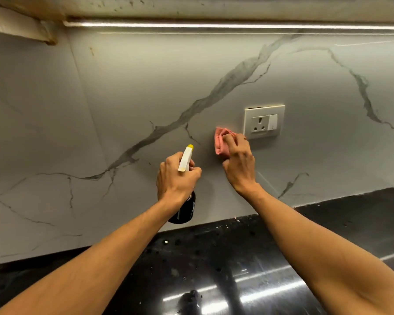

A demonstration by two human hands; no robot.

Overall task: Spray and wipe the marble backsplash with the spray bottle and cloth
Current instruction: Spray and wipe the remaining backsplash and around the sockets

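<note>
Black worktop (282, 258) lies nearest. Above it my left hand (176, 176) grips the spray bottle (184, 202), nozzle aimed up at the marble backsplash (123, 98). Just right, my right hand (238, 162) presses the bunched pink cloth (221, 142) flat on the marble, beside the socket (263, 121); the cloth hand sits nearer it.

Dim, warm scene — light strip (214, 25) overhead, glare streaks on black counter (248, 280); wide-angle bending at edges.

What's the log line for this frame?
left hand: holds spray bottle | right hand: presses cloth on backsplash | beside socket
</note>
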